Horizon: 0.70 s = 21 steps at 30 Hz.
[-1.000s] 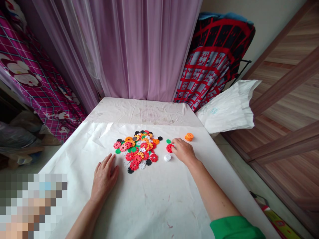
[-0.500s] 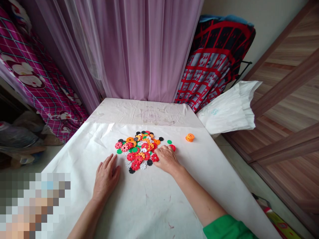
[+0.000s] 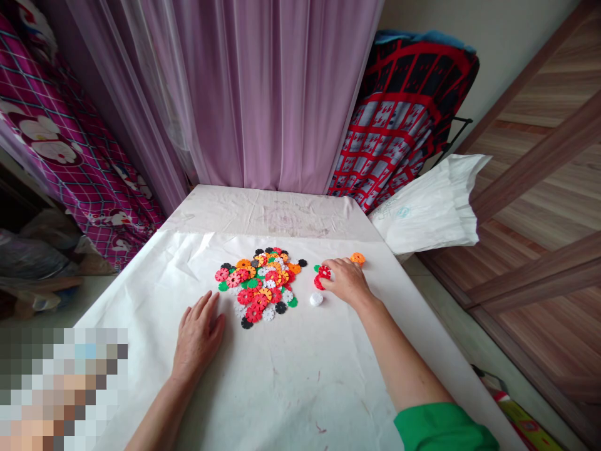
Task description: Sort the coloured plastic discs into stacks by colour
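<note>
Flower-shaped notched plastic discs in red, orange, green, white and black lie in a loose pile [image 3: 263, 285] on the white-covered table [image 3: 282, 388]. To the left of the pile, my left hand [image 3: 200, 335] rests on the cloth, fingers extended, holding nothing. My right hand [image 3: 347, 282] is right of the pile, its fingertips closed on a red notched disc [image 3: 323, 272]. Another red disc [image 3: 319, 283] lies directly below it, and a green disc [image 3: 317, 268] shows behind. A small white stack of discs [image 3: 316, 299] sits just nearer to me.
An orange stack of discs [image 3: 357, 258] stands beyond my right hand. A white bag [image 3: 432, 207] leans at the table's right edge. Purple curtains [image 3: 282, 94] hang behind, and a wooden wardrobe door [image 3: 544, 175] is at the right.
My right hand has moved right from the pile's edge to the red discs, bringing a red disc from the pile. The white stack is now uncovered.
</note>
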{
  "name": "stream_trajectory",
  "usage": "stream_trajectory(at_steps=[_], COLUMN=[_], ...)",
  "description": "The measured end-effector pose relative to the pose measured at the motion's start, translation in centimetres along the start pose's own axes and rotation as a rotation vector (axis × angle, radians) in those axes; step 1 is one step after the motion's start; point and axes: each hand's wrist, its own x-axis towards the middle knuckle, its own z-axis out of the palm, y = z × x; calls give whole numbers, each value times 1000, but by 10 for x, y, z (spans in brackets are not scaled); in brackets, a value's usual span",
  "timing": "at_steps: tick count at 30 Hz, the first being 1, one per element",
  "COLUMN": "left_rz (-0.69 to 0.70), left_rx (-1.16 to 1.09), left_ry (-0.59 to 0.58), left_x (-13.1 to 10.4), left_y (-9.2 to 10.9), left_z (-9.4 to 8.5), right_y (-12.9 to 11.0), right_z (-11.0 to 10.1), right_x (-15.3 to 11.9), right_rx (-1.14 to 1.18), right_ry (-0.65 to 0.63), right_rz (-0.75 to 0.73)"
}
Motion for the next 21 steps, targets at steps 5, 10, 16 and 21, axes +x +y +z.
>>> stream_trajectory(at_steps=[5,10,16,21], left_rz=[0,-2,-7,-15], left_rx=[-3,8,11,0], left_ry=[4,1,-12,-13], left_x=[1,1,1,2], left_y=[0,3,3,4], left_z=[0,-3,-4,-4], right_y=[14,10,9,6], right_z=[5,11,10,9], right_x=[5,5,5,4], right_rx=[-43,-57,-100,-114], right_ry=[-56,-87,-103,-110], right_rz=[-20,-29,-40,-44])
